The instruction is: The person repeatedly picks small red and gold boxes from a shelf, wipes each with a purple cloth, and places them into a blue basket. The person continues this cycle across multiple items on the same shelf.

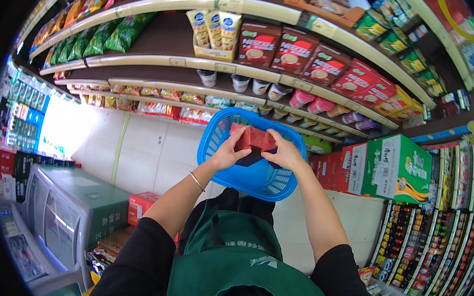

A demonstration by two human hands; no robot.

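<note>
Below the shelves, a blue plastic shopping basket [235, 181] is in front of me. My left hand [233, 149] reaches in from the left, its fingers on red boxes [257, 139] at the top of the basket's opening. From the other side my right hand [281, 150] grips the right end of the same red boxes. Something dark lies under them, partly hidden by my hands; I cannot tell what it is. A metal bangle is on my left wrist. I wear a green apron over black sleeves.
Shelves ahead hold instant coffee boxes [258, 44], a carton of tubes [215, 53], cups [241, 83] and green snack bags [127, 33]. A large green carton [405, 168] stands at the right, beside racks of bottles. A chest freezer [82, 193] and a red box [141, 203] are at the left.
</note>
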